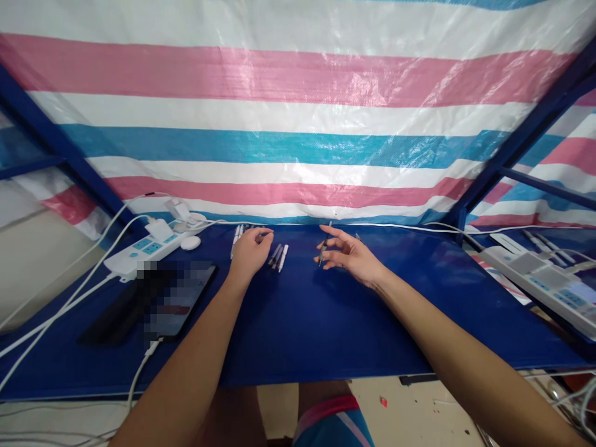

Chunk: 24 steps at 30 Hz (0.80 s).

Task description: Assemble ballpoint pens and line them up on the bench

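Note:
In the head view, my right hand [351,253] pinches a slim dark-and-clear pen [325,242], held nearly upright over the blue tabletop [302,323]. My left hand [251,251] is to the left, its fingers curled in and the thumb near the index finger; whatever they may hold is hidden. Between the hands lies a small group of pens [278,257], some dark or clear and one white. More white pens [236,239] stick out behind my left hand, partly covered by it. The tip of another small object [357,236] shows behind my right hand.
On the left are a white power strip [149,245] with plugs, a round white disc [190,243] and a dark tablet [181,304] on a charging cable. Another power strip [549,285] lies at the right. A white cable runs along the back edge, before a striped sheet [298,149].

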{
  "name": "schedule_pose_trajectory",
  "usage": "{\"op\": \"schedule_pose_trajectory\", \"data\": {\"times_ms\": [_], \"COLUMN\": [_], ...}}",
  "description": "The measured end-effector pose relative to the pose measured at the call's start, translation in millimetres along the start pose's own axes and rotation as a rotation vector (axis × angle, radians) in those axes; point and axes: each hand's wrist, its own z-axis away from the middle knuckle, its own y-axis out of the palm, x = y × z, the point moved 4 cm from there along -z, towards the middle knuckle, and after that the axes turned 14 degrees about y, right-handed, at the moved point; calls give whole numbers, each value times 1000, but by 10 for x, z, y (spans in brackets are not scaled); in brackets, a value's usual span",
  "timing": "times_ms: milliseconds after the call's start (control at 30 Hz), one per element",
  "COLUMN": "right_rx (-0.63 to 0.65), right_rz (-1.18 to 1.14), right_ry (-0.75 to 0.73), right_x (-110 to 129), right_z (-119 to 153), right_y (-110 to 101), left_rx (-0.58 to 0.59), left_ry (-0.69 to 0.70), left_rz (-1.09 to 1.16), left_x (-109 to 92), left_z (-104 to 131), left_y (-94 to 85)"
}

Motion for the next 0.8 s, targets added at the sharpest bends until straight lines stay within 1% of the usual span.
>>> {"op": "schedule_pose_trajectory", "data": {"times_ms": [200, 367, 633, 800], "right_rx": [-31, -61, -45, -69], "right_rz": [-12, 23, 5, -5], "right_ry": [-9, 26, 55, 73], "right_x": [25, -20, -66, -76], "right_z": [18, -14, -27, -31], "right_y": [10, -5, 14, 4], "left_rx": [-3, -16, -12, -6], "left_ry": [-13, -11, 7, 13], "left_rz": [7, 26, 39, 55], "left_x": [-18, -32, -22, 10], "left_z": [7, 9, 8, 6], "left_y": [-14, -21, -2, 22]}}
